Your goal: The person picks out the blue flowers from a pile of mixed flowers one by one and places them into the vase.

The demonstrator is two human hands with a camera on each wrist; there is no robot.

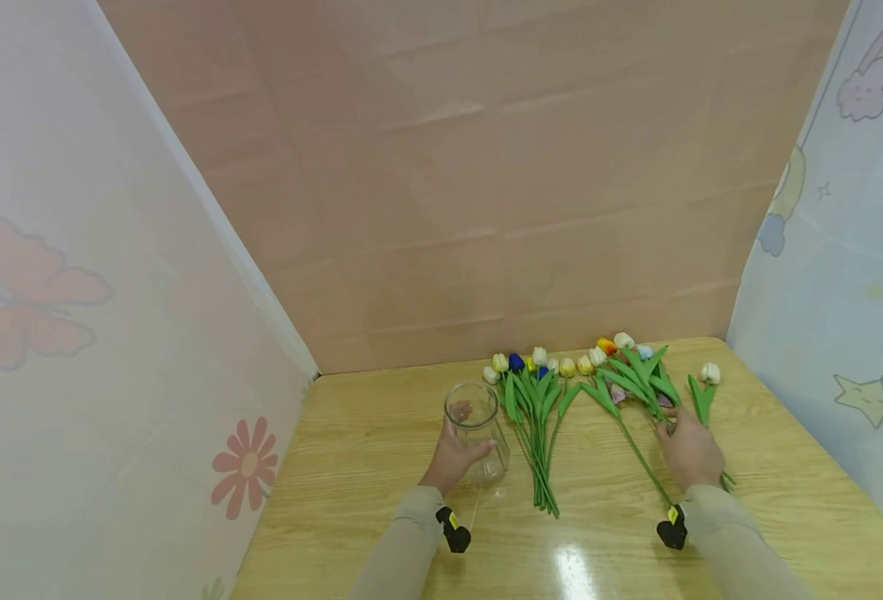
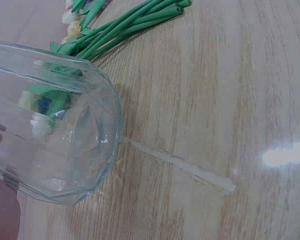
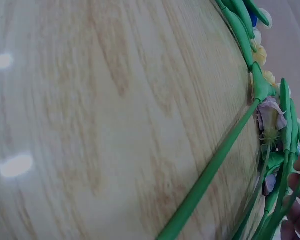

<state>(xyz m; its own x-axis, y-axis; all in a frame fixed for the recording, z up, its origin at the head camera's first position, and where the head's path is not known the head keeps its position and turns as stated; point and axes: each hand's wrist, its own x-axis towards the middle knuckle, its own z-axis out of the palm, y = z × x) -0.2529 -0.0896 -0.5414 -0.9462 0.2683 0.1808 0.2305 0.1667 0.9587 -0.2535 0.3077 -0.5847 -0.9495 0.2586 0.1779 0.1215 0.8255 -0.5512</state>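
My left hand [image 1: 452, 458] grips a clear glass vase [image 1: 496, 465], thumb in front and fingers around its far side. The vase's faceted base [image 2: 107, 135] sits close over the wood in the left wrist view. My right hand [image 1: 690, 450] pinches green stems of artificial tulips [image 1: 640, 379] in the right-hand group; a thin stem [image 3: 292, 195] runs between its fingers in the right wrist view. A pale purple flower [image 3: 271, 119] lies beside those stems. Between the hands lies a bunch of white, yellow and blue tulips [image 1: 537, 425], stems toward me.
One white tulip [image 1: 710, 373] lies right of my right hand. A single long stem [image 1: 646, 458] slants toward my right wrist. The wooden table [image 1: 344, 500] ends at a brown backdrop [image 1: 411, 208], with patterned cloth walls [image 1: 149, 292] at both sides.
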